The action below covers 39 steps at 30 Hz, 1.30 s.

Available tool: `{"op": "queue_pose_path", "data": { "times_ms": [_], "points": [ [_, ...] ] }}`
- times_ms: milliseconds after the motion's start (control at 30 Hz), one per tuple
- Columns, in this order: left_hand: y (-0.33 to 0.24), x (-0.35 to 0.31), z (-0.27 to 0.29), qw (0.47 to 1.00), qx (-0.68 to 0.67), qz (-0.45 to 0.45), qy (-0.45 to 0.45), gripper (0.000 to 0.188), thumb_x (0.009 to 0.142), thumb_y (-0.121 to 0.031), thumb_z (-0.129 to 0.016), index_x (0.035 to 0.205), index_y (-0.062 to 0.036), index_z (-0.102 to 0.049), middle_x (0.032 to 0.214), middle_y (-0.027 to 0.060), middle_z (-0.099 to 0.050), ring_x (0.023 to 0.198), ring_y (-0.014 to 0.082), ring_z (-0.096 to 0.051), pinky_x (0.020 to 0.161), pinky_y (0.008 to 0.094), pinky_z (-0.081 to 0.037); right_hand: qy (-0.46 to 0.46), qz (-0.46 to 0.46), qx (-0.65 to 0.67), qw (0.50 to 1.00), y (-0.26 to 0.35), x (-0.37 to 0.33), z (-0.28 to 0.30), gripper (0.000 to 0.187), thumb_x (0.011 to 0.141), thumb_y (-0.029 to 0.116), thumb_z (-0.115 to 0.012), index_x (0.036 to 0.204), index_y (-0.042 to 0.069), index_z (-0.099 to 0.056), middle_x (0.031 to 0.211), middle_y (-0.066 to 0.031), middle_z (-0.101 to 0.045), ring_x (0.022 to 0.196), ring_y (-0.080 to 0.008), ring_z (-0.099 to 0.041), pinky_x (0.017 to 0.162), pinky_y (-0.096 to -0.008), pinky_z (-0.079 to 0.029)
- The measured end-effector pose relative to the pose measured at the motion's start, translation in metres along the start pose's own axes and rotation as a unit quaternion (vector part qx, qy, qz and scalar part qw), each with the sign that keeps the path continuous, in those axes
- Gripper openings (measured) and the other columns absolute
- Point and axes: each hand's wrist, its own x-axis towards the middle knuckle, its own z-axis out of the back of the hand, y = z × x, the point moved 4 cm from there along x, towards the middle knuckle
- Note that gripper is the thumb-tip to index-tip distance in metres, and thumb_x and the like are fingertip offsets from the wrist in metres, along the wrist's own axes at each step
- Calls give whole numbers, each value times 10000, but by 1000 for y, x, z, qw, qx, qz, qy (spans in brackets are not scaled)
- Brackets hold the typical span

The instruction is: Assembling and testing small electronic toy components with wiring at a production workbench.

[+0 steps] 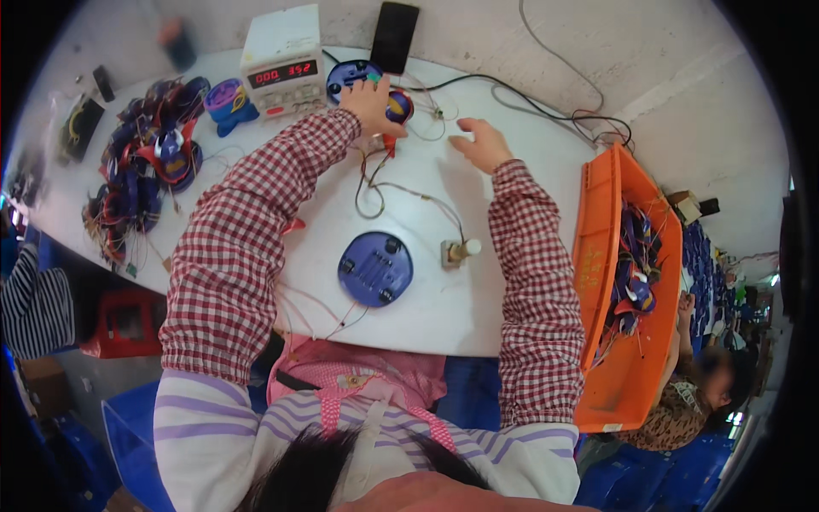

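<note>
My left hand (368, 107) reaches to the back of the white table, its fingers spread over the near edge of a blue round plastic part (345, 75). A purple and yellow figure part (398, 107) with thin wires lies between its index finger and thumb; whether they touch it is unclear. To the right, my right hand (485, 145) is empty above the table, thumb and fingers apart. Nearer me lies a blue round base (375, 269) with black fittings and wires. Beside it, a small metal block with a white knob (461, 251) is joined to a cable.
A power supply with a red display (281, 64) and a black phone (395, 36) stand at the back. Several wired purple parts (141, 162) are heaped at left, near a purple and blue cup-shaped piece (229, 104). An orange bin (601, 256) of parts stands right; another person (682, 401) is beyond.
</note>
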Motion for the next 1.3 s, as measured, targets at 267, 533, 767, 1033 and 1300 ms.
{"op": "queue_pose_path", "data": {
  "times_ms": [267,533,767,1033,1300],
  "points": [
    [16,14,-19,977,-44,27,205,862,544,-570,-752,1165,-23,-512,1091,197,-524,1043,334,-489,867,442,-407,-27,-25,-62,997,-6,68,-65,392,808,234,-582,1159,61,-562,1108,-150,-549,1008,-313,-563,875,-353,-467],
    [30,33,-9,993,-102,-38,45,789,549,-598,-710,1069,-18,-587,1052,192,-516,1004,342,-488,865,392,-413,-127,50,-19,990,-11,68,-50,272,805,215,-575,1014,47,-620,952,-121,-590,835,-295,-583,739,-349,-473],
    [68,70,-7,991,-8,125,45,875,560,-627,-674,1184,-26,-543,1118,203,-492,1038,358,-473,878,408,-400,-51,-39,310,949,11,102,-34,183,815,164,-557,891,25,-650,750,-66,-611,670,-176,-562,584,-256,-423],
    [62,74,-23,977,-60,171,111,870,581,-623,-671,1182,-13,-514,1069,219,-474,927,368,-536,825,385,-455,1,-134,504,853,22,102,-28,206,839,165,-556,944,7,-637,743,-56,-616,660,-110,-547,557,-195,-394],
    [41,66,-3,974,-153,124,109,834,586,-563,-712,1152,15,-510,1099,229,-447,836,372,-567,749,383,-508,-2,-152,573,805,10,86,-15,222,846,163,-567,991,5,-625,795,-60,-623,686,-110,-561,585,-198,-430]
  ]
}}
